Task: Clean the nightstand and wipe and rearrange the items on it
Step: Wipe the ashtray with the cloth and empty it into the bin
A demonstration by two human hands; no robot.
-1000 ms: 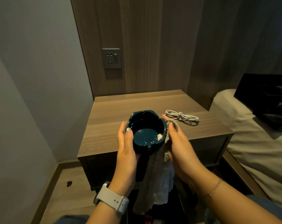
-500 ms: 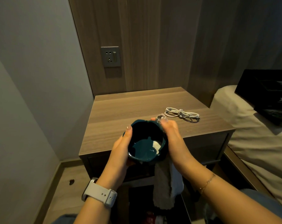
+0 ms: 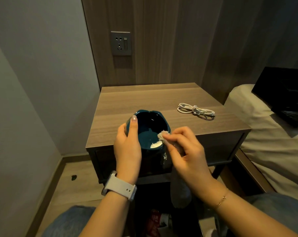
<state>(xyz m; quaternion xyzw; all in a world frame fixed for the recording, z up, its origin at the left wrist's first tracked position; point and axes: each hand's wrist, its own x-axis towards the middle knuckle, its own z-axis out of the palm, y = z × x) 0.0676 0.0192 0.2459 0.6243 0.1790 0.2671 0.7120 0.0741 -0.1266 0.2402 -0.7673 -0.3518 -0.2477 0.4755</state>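
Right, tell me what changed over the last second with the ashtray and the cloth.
The right hand shifted from flat against the ashtray's side to pinching the cloth at its rim, bringing a bunched corner over the edge toward the inside. The left hand still grips the dark teal ashtray, held at the nightstand's front edge. The white residue remains inside. The coiled white cable has not moved.

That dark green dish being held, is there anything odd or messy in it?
Yes. A small white patch sits on the inner floor of the dark green dish, near its front edge. What it is cannot be told. The right hand pinches a cloth at the rim.
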